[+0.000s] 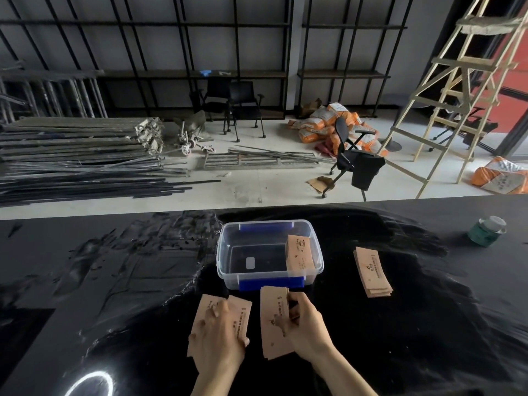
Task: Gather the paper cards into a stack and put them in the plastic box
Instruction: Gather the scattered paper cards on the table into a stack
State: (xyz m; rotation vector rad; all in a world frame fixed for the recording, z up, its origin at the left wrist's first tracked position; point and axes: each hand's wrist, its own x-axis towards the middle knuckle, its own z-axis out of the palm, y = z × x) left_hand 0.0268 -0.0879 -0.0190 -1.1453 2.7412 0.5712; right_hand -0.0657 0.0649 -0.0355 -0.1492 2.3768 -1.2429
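Note:
A clear plastic box (225, 252) with blue clips stands on the black table, with one stack of brown paper cards (300, 254) leaning against its right inner wall. My left hand (218, 335) lies flat on a pile of brown cards (241, 308) in front of the box. My right hand (307, 324) grips the right edge of a second pile of cards (273, 318), just right of the first. A third pile of cards (371, 271) lies alone to the right of the box.
A green jar with a pale lid (487, 231) stands at the far right of the table. The table's far edge (171, 212) runs just behind the box. Beyond it are metal bars, chairs, sacks and a ladder on the floor.

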